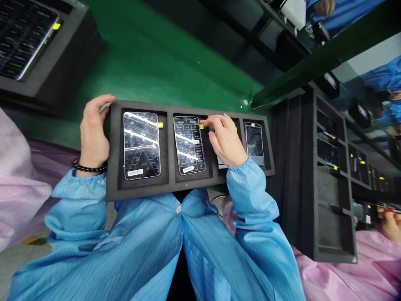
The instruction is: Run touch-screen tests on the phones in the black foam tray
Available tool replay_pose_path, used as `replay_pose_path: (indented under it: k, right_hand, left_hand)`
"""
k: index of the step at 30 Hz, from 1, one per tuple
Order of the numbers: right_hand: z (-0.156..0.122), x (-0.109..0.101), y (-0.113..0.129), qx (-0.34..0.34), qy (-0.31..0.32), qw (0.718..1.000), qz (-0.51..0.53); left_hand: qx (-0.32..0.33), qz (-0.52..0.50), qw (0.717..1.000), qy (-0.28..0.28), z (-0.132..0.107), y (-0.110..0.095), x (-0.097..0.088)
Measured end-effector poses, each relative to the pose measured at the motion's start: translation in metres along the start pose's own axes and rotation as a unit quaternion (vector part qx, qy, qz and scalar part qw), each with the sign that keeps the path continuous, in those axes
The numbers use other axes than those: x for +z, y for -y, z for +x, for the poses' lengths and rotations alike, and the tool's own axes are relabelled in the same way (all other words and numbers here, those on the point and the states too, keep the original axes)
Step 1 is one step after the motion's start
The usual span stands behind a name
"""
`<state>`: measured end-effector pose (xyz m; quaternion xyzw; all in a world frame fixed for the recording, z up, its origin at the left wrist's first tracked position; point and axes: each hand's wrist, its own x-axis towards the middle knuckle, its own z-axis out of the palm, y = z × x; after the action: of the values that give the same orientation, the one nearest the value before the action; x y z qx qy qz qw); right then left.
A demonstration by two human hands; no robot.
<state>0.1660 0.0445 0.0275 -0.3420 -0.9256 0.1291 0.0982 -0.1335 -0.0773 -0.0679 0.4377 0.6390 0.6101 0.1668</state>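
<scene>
A black foam tray [188, 185] with a row of phone slots lies across my lap at the edge of the green surface. My left hand [94, 129] grips its left end, fingers over the far corner. The leftmost phone [142, 146] displays a track of lines. Beside it, a phone [189, 146] shows a grid of buttons. My right hand [226, 140] has its index finger stretched to that phone's upper right edge, by a yellow tab [201, 126]; thumb and finger are apart. It mostly hides a third phone [222, 165]. The rightmost phone [255, 144] shows lines of text.
A foam tray with a lit phone [25, 37] stands at upper left. Stacked foam trays [335, 256] stand at right, some slots holding phones. A green rail [313, 58] crosses the upper right. People in pink sleeves [372, 263] sit on both sides; blue-clad people are beyond.
</scene>
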Motion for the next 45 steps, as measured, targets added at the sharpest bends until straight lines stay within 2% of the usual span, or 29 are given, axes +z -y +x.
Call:
replay_pose_path:
  k: [4,9,21,25,28,30,34,37,40,45]
  right_hand:
    - [0.012,0.006,-0.006,-0.009,-0.001,1.000,0.014]
    - [0.003,0.003,-0.005,-0.028,-0.021,0.999,0.025]
    - [-0.003,0.011,0.000,-0.062,0.013,0.998,0.008]
    - [-0.002,0.008,0.004,-0.065,-0.001,0.998,0.014]
    - [0.007,0.006,0.016,-0.083,-0.007,0.996,0.037]
    - [0.019,0.009,0.027,-0.106,0.010,0.993,0.053]
    - [0.048,0.024,0.049,-0.141,0.056,0.987,0.062]
    - [0.063,0.034,0.056,-0.147,0.063,0.986,0.047]
    - [0.069,0.038,0.059,-0.151,0.064,0.986,0.025]
    - [0.062,0.040,0.063,-0.170,0.077,0.982,0.015]
  left_hand:
    - [0.002,0.003,1.000,-0.003,-0.001,0.000,0.001]
    - [0.015,0.006,1.000,-0.006,-0.001,0.003,0.001]
    - [0.025,-0.003,1.000,-0.006,0.000,0.007,0.000]
    - [0.019,-0.004,1.000,0.003,-0.001,0.006,0.000]
    - [0.014,-0.004,1.000,0.006,-0.002,0.005,0.001]
    - [0.011,-0.004,1.000,0.008,-0.002,0.004,0.001]
    - [0.003,-0.002,1.000,0.015,-0.002,0.000,0.001]
    - [0.003,-0.005,1.000,0.019,-0.001,-0.001,0.001]
    - [0.005,-0.010,1.000,0.021,-0.001,-0.001,0.000]
    - [-0.001,-0.020,1.000,0.023,-0.001,-0.001,0.000]
